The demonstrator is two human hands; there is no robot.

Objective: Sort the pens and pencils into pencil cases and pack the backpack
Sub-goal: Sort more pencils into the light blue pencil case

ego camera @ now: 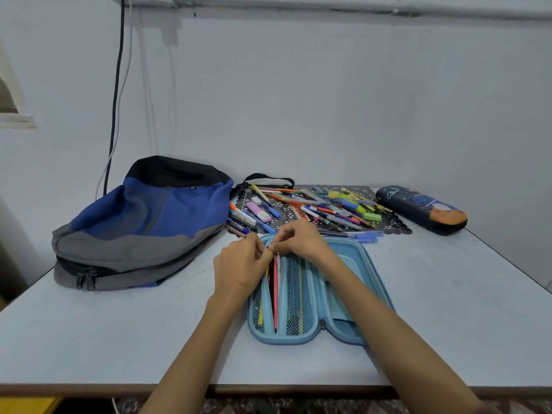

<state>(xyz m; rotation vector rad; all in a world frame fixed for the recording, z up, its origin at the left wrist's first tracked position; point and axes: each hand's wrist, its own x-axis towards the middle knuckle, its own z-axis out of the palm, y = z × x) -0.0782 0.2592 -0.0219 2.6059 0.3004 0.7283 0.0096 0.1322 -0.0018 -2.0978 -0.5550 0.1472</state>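
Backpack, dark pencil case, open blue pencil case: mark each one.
backpack (167, 210): head view, blue front panel.
dark pencil case (424, 209): head view, top of its shut lid.
open blue pencil case (277, 339): head view, near rim.

Honestly, nothing readable anywhere here. A couple of the pens (316, 209) in the pile just behind the open blue pencil case (277, 340) have printing on their barrels. One is the white pen (242, 217) at the pile's left end. It's all too small and blurry to make out a single word or brand. The dark pencil case (424, 210), behind and to the right of the blue one, only has pictures on it that I can see. The backpack (149, 210) left of the blue case shows no lettering I can read either.
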